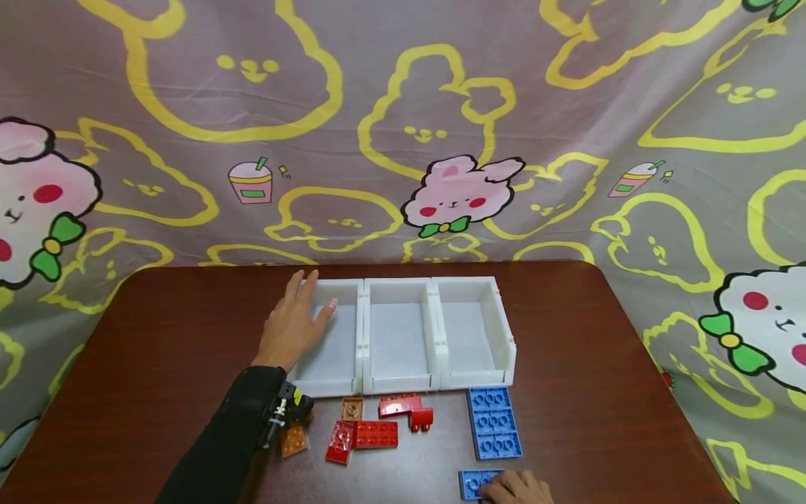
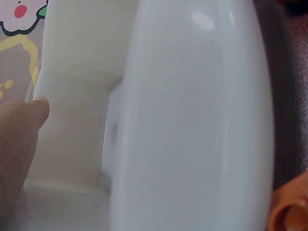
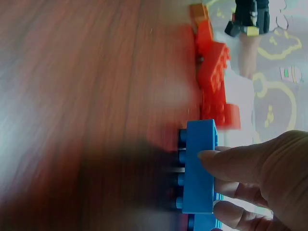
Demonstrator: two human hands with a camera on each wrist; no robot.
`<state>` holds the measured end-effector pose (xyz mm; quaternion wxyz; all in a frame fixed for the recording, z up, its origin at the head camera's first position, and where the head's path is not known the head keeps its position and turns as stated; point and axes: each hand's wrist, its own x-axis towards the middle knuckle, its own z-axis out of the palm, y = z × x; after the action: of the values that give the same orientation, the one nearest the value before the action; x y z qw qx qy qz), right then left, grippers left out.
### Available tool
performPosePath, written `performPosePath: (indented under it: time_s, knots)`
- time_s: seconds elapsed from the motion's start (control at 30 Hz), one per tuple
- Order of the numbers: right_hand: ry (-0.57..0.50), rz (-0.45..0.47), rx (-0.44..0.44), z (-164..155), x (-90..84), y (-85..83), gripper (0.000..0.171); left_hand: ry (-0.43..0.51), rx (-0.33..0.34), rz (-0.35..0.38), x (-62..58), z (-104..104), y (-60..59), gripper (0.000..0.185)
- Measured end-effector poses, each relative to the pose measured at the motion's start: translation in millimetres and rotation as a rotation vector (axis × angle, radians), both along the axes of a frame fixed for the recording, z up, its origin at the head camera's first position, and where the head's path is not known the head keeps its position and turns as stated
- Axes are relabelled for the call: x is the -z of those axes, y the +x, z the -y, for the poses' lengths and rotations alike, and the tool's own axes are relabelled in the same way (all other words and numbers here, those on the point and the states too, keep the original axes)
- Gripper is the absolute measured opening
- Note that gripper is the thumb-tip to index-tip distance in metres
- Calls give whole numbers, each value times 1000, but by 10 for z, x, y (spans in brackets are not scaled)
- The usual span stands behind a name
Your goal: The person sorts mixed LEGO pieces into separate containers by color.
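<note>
Right hand (image 1: 518, 488) pinches a blue brick (image 1: 474, 483) at the tabletop's (image 1: 598, 392) near edge — lifted on edge, it seems from the blurry wrist view. Left hand (image 1: 293, 324) lies flat, fingers straight, on the leftmost of three white bins (image 1: 400, 334) — steadying it, likely. Loose bricks: three red (image 1: 374, 434), two orange (image 1: 352, 408), one blue plate (image 1: 495, 422)

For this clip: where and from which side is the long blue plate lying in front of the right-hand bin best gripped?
Probably the long blue plate is best pinched across its narrow width, fingers on its two long edges, coming from above. It lies flat, studs up, with bare table on its right and some on its left; its far end sits close to the bin.
</note>
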<state>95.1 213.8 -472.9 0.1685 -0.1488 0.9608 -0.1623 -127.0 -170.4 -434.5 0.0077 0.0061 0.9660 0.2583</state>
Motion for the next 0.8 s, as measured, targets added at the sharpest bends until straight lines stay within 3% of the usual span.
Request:
performPosePath:
  time_s: [0.2, 0.3, 0.43, 0.5, 0.63, 0.8]
  knots:
    - [138, -43, 118, -120, 52, 21, 10, -14, -4, 2, 3, 6, -4, 79]
    - [187, -118, 144, -101, 59, 11, 7, -22, -7, 3, 7, 6, -5, 79]
    - [205, -285, 161, -38, 47, 22, 12, -25, -16, 14, 13, 11, -2, 79]
    - [211, -302, 167, -19, 29, 22, 12, -25, -19, 19, 12, 12, 2, 79]
    - [226, -245, 184, -2, -48, 12, 8, -14, -20, 28, 4, 4, 5, 79]
    - [145, -336, 180, 137, -222, -54, 11, -18, -16, 13, 15, 6, -4, 79]
